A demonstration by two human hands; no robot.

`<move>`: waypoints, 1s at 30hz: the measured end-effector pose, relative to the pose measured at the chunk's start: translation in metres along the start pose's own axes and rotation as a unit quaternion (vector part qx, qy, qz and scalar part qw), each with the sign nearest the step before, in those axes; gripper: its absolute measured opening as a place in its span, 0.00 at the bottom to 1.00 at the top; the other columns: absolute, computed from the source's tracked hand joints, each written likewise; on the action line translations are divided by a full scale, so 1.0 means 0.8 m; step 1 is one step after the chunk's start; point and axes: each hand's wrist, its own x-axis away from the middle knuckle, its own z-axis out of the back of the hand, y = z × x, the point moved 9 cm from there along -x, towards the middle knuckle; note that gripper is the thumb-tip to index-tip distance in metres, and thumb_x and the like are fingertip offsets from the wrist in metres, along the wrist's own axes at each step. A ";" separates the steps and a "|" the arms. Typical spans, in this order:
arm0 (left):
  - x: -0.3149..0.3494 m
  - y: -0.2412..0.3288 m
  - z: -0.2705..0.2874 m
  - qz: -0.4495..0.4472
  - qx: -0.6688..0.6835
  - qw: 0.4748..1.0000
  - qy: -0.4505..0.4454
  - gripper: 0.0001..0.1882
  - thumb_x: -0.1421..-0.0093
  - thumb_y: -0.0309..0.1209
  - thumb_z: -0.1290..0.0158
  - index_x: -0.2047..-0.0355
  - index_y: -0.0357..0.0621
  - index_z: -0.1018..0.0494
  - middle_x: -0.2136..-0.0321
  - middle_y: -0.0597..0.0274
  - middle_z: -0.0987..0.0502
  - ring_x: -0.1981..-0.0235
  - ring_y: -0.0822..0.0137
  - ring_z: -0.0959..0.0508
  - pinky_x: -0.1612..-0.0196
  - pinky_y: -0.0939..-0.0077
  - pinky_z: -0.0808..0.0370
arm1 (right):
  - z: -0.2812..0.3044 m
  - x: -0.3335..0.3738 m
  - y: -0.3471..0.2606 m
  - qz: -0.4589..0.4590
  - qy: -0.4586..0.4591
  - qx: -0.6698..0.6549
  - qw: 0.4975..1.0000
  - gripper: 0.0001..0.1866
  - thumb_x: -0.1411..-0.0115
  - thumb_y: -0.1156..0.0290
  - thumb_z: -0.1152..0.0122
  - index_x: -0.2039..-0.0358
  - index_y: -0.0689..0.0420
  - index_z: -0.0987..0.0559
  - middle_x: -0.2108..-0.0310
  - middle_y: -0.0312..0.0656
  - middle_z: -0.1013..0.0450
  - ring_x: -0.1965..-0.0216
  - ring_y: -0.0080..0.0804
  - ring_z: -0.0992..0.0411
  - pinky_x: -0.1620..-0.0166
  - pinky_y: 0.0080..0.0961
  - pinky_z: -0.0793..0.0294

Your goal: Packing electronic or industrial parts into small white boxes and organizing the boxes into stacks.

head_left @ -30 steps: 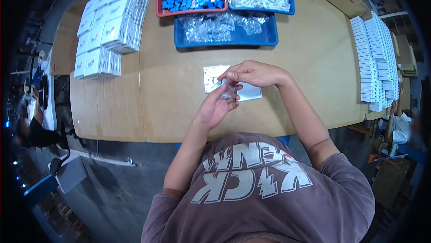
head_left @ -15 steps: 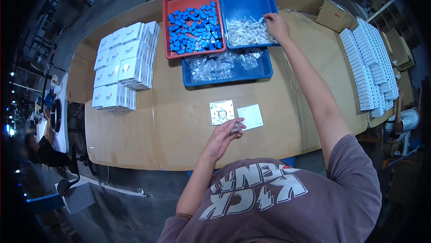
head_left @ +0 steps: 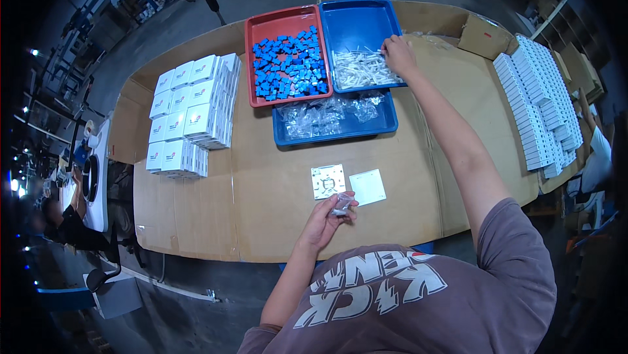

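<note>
A clear bag (head_left: 342,205) is held by the left hand (head_left: 321,222) and could be spilled if tipped. White pieces (head_left: 357,69) are spread beside the right hand (head_left: 400,57), whose grip cannot be told.

R hand (head_left: 398,57) far out fwd, L hand (head_left: 327,218) close in, half-curled.
</note>
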 end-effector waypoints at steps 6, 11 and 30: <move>0.004 0.002 0.001 -0.017 0.025 0.999 0.025 0.24 0.23 0.39 0.56 0.40 0.28 0.29 0.53 0.49 0.18 0.54 0.62 0.18 0.49 0.69 0.22 | 0.034 0.030 -0.040 -0.278 -0.085 -0.660 0.692 0.06 0.32 0.66 0.36 0.60 0.54 0.17 0.63 0.34 0.20 0.62 0.25 0.25 0.58 0.27 0.28; -0.001 -0.005 0.011 -0.006 0.109 0.994 0.029 0.24 0.23 0.40 0.56 0.38 0.31 0.31 0.50 0.51 0.19 0.53 0.62 0.19 0.49 0.68 0.22 | 0.103 0.088 -0.099 -0.250 -0.098 -0.765 0.585 0.09 0.31 0.67 0.35 0.56 0.58 0.17 0.65 0.30 0.23 0.67 0.15 0.28 0.64 0.17 0.31; -0.030 0.000 -0.001 0.029 0.076 0.994 0.067 0.24 0.23 0.45 0.56 0.40 0.40 0.28 0.49 0.55 0.17 0.57 0.69 0.18 0.54 0.73 0.22 | 0.089 0.300 -0.226 -0.165 -0.372 -0.591 0.696 0.07 0.38 0.77 0.29 0.60 0.62 0.15 0.72 0.27 0.25 0.72 0.10 0.35 0.67 0.15 0.35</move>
